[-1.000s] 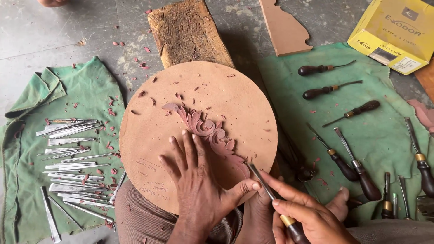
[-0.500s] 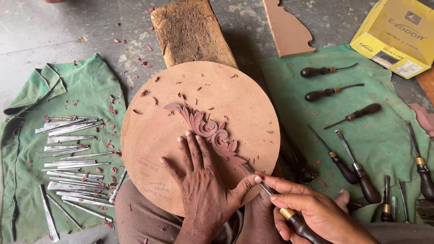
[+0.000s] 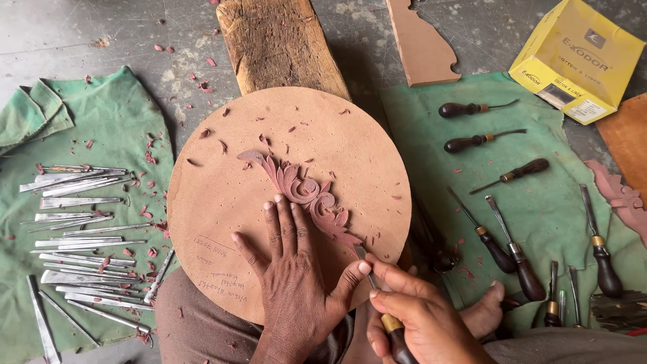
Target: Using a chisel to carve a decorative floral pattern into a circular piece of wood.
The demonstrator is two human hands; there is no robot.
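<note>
Round board (image 3: 269, 175), the landmark, on the person's lap; carved scroll (image 3: 303, 192) stuck across its middle, thin and brittle-looking, likely to chip at its tips; left hand (image 3: 296, 276) flat on the board's near edge, fingers spread, gripping nothing; right hand (image 3: 418, 317) at the near-right rim, closed on a chisel (image 3: 377, 296) by its handle, blade at the scroll's end; steel blades (image 3: 81, 229) left of the board; handled gouges (image 3: 505, 195) right; wood block (image 3: 280, 44) beyond.

Head camera looks steeply down — close above the round board (image 3: 290, 195).
</note>
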